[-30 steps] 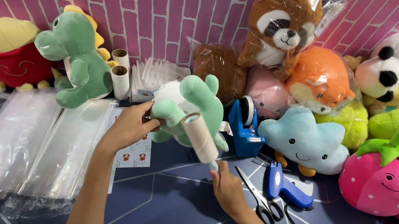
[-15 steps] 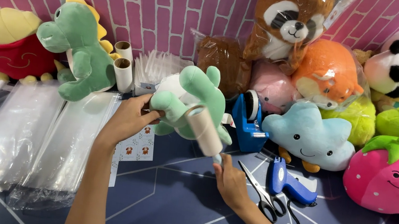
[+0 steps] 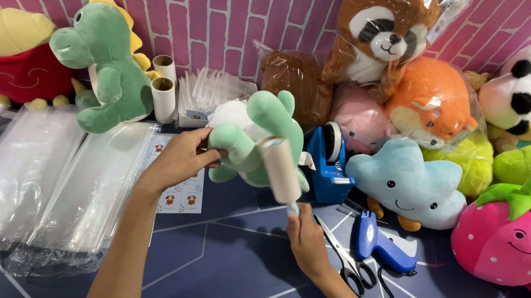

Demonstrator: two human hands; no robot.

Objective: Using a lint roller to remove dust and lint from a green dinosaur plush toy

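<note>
Lint rolling in hand, we judge. Our left hand [image 3: 180, 161] holds the green dinosaur plush [image 3: 257, 137] off the blue table [image 3: 213, 273], fingers curled and pressed into its white belly side. Our right hand [image 3: 308, 241] has its fingers closed round the handle of the lint roller [image 3: 280, 170], whose white roll lies against the plush's flank. Just right of it: blue tape dispenser [image 3: 328, 156], scissors [image 3: 346, 257], blue tagging gun [image 3: 382, 241]. Clear bags [image 3: 32, 185] lie left. Next stroke calls for steady counter-grip from the left, we reckon.
</note>
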